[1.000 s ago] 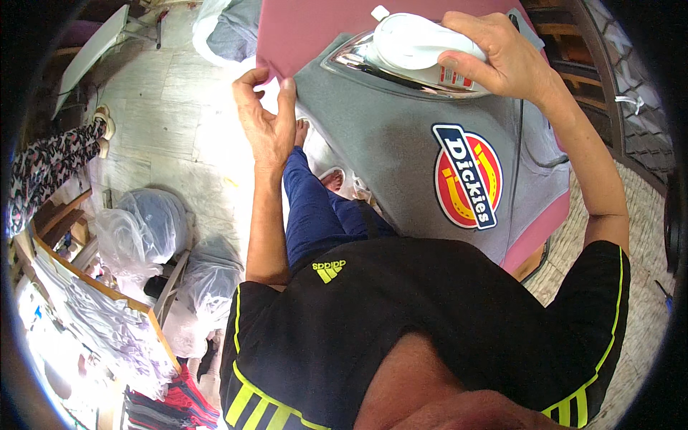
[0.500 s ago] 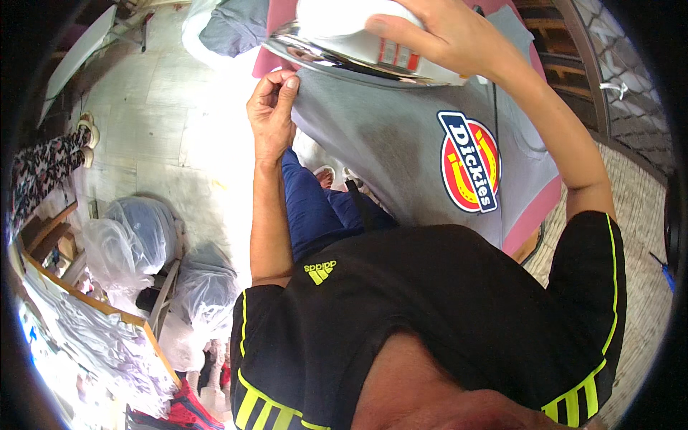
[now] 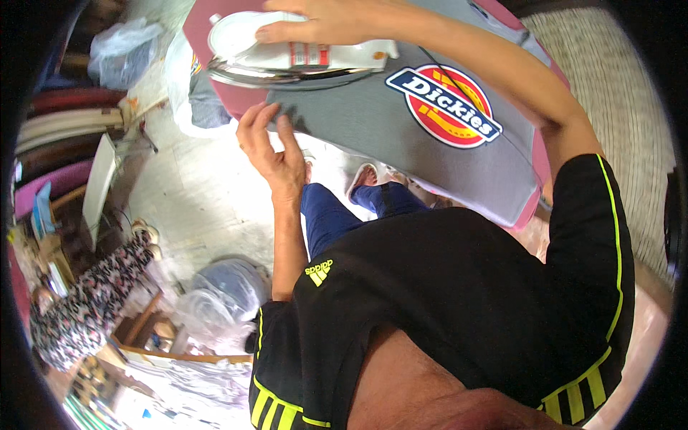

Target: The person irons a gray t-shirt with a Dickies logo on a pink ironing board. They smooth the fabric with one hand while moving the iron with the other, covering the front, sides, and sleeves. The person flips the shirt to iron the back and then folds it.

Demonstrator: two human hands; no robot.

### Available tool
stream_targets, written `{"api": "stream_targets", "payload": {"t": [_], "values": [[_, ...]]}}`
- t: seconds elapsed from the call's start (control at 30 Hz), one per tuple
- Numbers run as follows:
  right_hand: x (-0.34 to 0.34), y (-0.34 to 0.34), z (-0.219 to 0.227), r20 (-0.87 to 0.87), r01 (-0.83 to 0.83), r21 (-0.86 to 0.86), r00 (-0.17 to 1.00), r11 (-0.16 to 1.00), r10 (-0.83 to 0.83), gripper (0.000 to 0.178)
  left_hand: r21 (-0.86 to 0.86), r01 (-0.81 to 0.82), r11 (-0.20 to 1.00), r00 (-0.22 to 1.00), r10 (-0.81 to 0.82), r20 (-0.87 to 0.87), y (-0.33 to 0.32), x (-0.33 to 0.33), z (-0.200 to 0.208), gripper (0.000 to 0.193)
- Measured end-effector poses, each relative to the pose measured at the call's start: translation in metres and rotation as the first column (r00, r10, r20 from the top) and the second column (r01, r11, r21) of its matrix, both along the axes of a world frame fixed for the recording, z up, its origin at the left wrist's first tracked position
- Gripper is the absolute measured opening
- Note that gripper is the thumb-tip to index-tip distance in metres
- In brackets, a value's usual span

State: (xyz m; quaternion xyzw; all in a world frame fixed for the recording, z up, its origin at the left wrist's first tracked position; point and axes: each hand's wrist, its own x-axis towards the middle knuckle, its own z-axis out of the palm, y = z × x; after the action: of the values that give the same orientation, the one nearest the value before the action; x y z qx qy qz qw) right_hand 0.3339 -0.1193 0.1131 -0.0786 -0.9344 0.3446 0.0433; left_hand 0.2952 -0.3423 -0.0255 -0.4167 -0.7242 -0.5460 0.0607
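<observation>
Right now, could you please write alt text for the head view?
A right hand grips a white iron partly over grey fabric bearing a colourful emblem on a pink ironing board. The left hand is near the fabric's edge, thumb and fingers apart.

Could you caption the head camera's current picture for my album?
Right hand on a white iron, left hand by the edge of grey cloth on a pink ironing board.

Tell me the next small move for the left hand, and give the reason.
I'd probably ease the left hand slightly back: its fingertips are close to the chrome edge of the clothes iron, which the right hand grips over the left end of the grey fabric.
</observation>
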Motion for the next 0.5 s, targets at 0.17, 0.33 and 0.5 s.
{"api": "stream_targets", "payload": {"t": [0.17,0.33,0.5], "values": [[0.121,0.000,0.043,0.030,0.329,0.068,0.943,0.942,-0.331,0.041,-0.335,0.292,0.896,0.894,-0.380,-0.239,0.040,-0.021,0.014,0.036],[0.252,-0.059,0.062,-0.101,0.721,0.246,0.684,0.647,-0.723,0.038,-0.520,0.324,0.791,0.731,-0.558,-0.393,0.068,-0.046,0.009,0.048],[0.294,-0.148,0.087,0.216,0.839,0.292,0.411,0.460,-0.886,0.040,-0.520,0.344,0.782,0.660,-0.595,-0.458,0.074,-0.065,0.001,0.048]]}}
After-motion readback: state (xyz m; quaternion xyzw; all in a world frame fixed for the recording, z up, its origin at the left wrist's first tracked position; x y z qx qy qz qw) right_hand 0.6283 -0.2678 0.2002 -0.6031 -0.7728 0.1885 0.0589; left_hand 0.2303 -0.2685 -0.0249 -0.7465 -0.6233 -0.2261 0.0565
